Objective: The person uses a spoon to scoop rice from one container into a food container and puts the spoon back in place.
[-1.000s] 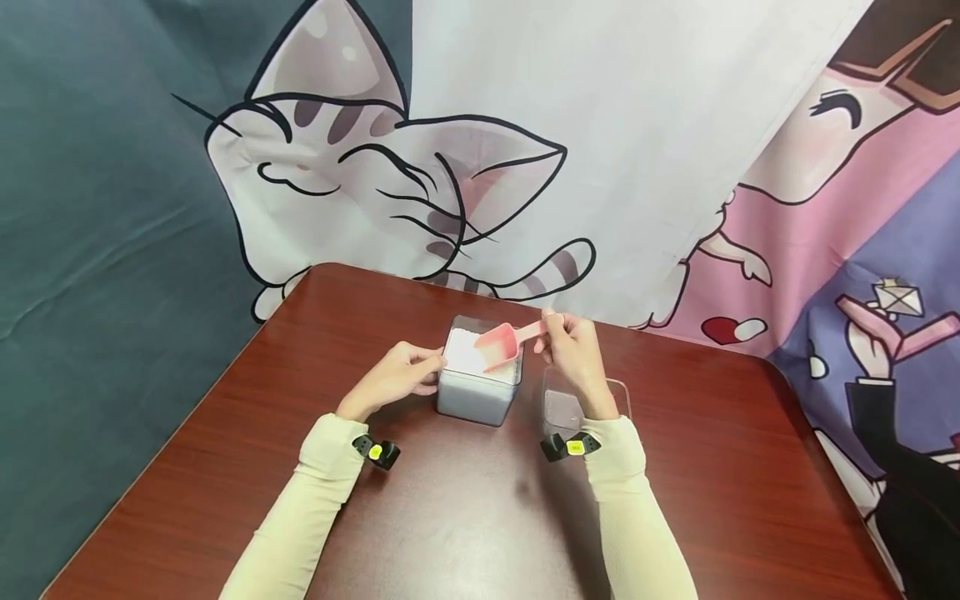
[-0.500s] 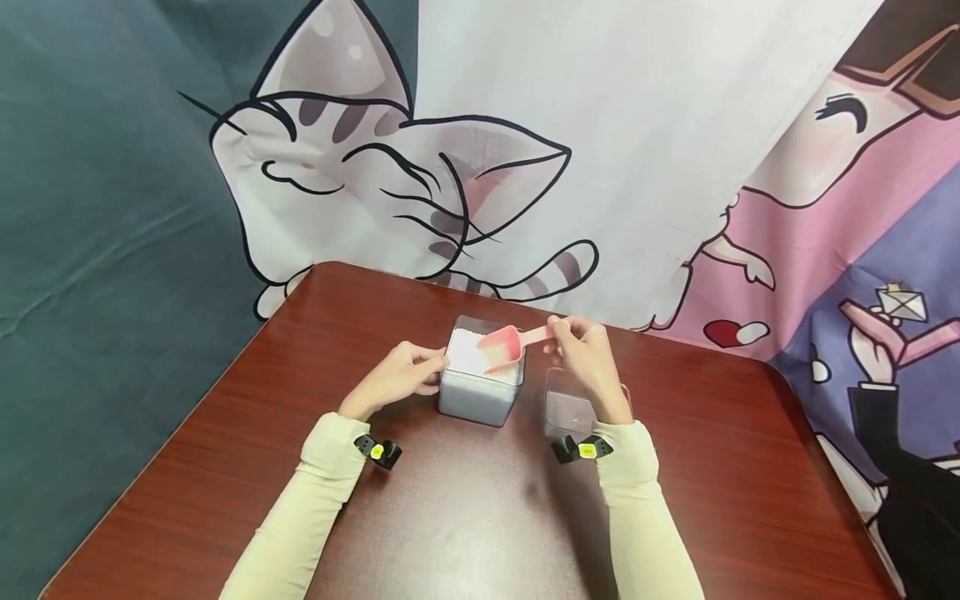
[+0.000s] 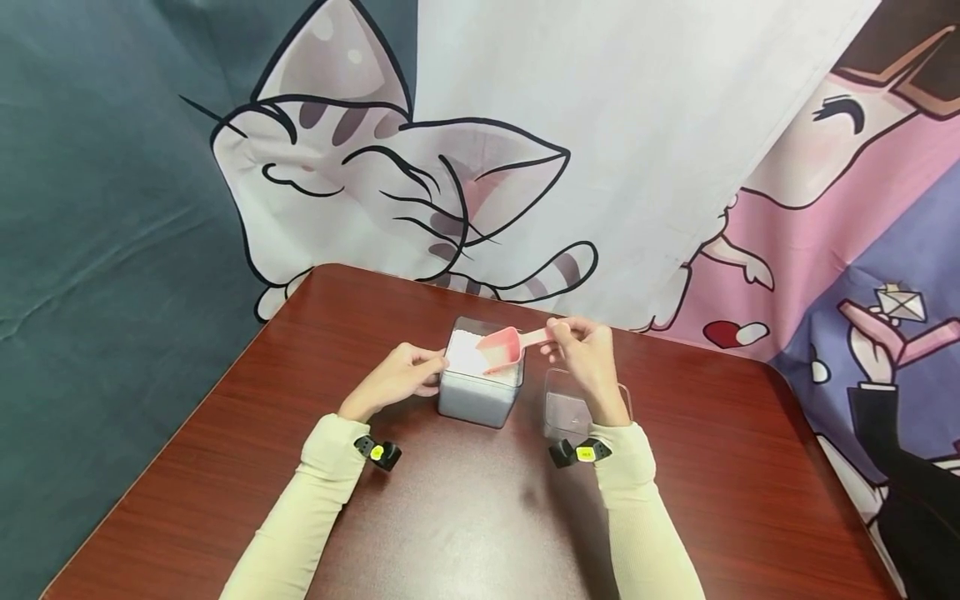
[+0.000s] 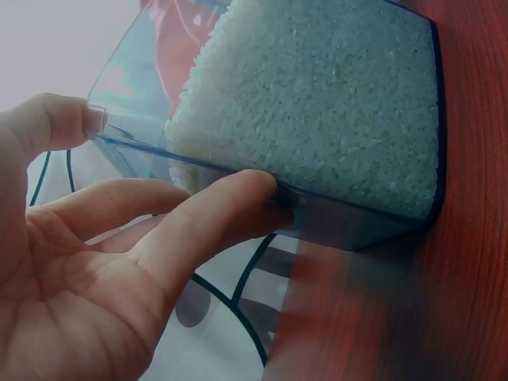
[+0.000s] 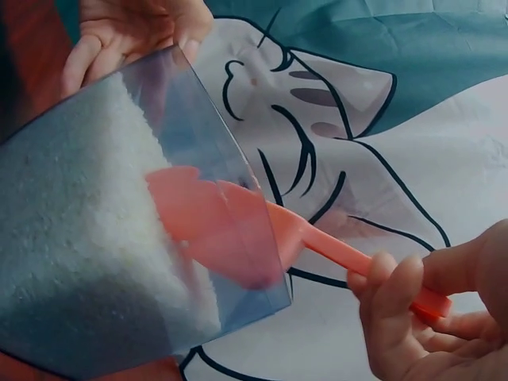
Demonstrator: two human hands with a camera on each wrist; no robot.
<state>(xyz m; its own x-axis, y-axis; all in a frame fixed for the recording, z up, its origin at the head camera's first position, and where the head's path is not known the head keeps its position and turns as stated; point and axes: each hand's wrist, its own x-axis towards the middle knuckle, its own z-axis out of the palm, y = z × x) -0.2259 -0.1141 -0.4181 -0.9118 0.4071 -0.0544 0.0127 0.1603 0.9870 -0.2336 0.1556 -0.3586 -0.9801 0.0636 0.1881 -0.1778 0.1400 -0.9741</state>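
A clear square container (image 3: 474, 407) stands near the middle of the table, filled most of the way with white rice (image 4: 317, 95). My left hand (image 3: 399, 379) holds it from the left side. In the left wrist view, the thumb rests at a rim corner and the fingers (image 4: 214, 210) lie along the outer wall. From the right, my right hand (image 3: 587, 357) pinches the handle of a pink scoop (image 3: 506, 348) between thumb and fingers. The scoop's bowl is inside the container, its front edge in the rice, as the right wrist view shows through the clear wall.
Right of the container, partly behind my right forearm, a clear square lid or shallow box (image 3: 567, 412) lies on the brown wooden table (image 3: 465, 517). A printed cloth with a cartoon cat (image 3: 345, 183) hangs right behind the table's far edge.
My right hand and forearm have shifted slightly to the right, the scoop with them by a little. Its bowl stays at the rice. The left hand keeps its place on the container.
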